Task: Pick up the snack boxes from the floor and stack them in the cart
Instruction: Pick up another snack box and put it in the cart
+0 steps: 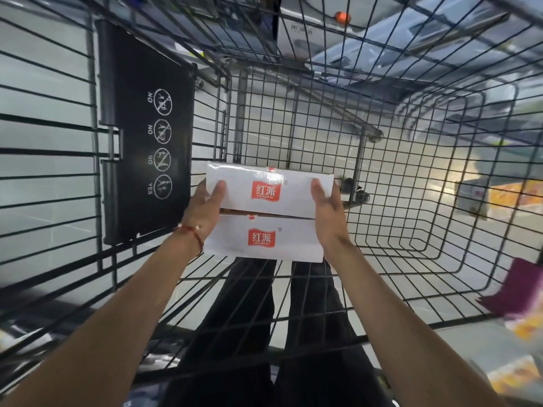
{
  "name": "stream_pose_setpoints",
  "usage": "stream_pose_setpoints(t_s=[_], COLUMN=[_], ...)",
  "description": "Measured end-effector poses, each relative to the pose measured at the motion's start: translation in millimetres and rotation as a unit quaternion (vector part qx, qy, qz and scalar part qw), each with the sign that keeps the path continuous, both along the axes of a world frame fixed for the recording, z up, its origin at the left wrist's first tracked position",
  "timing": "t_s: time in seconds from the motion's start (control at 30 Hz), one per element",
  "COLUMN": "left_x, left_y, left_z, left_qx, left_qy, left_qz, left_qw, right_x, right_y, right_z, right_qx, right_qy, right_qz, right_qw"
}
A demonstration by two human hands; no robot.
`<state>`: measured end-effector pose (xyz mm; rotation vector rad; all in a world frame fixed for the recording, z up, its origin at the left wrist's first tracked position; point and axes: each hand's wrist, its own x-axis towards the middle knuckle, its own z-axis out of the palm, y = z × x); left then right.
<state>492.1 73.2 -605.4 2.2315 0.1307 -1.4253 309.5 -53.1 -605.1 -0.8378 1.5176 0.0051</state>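
Two white snack boxes with red logos lie inside the wire cart [411, 201], close to its near wall. The upper box [269, 188] rests on the far part of the lower box [264, 240], offset away from me. My left hand [205, 208] grips the upper box's left end, thumb on top. My right hand [326, 207] holds its right end the same way. Both forearms reach down into the cart from above.
A black child-seat flap [147, 133] with warning icons hangs on the cart's left wall. My dark trouser legs [264, 333] show through the mesh below. More boxes, white, purple and orange, lie on the floor outside at the right [517, 292].
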Motion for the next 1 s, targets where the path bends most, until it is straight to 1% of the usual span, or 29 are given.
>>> stream_pose_setpoints(t_s=[0.13, 0.23, 0.37, 0.53, 0.67, 0.77, 0.87, 0.93, 1.0], left_x=[1, 4, 4, -3, -4, -9, -23, -33, -46], left_y=[2, 2, 2, 0, -6, -2, 4, 6, 6], left_z=[-2, -4, -6, -7, 1, 13, 25, 36, 50], left_qx=[0.001, 0.019, 0.029, 0.057, 0.103, 0.102, 0.097, 0.086, 0.058], left_qy=[-0.018, -0.039, -0.052, -0.049, -0.037, -0.027, -0.049, -0.074, -0.094], left_qz=[0.03, 0.016, 0.008, -0.002, -0.05, -0.067, -0.073, -0.051, -0.033], left_qw=[0.999, 0.999, 0.998, 0.997, 0.993, 0.992, 0.991, 0.992, 0.993], right_x=[-2, -6, -10, -8, -16, -17, -30, -44, -59], right_y=[7, 12, 13, 13, 12, 18, 23, 25, 29], right_z=[-1, -3, -2, 6, 14, 30, 49, 67, 82], right_qx=[-0.011, -0.013, -0.016, 0.012, 0.039, 0.043, 0.052, 0.041, 0.01], right_qy=[0.004, -0.002, 0.004, 0.021, 0.01, 0.008, -0.009, -0.023, -0.026], right_qz=[-0.01, -0.02, 0.004, 0.017, 0.031, 0.047, 0.025, -0.005, -0.034], right_qw=[1.0, 1.0, 1.0, 1.0, 0.999, 0.998, 0.998, 0.999, 0.999])
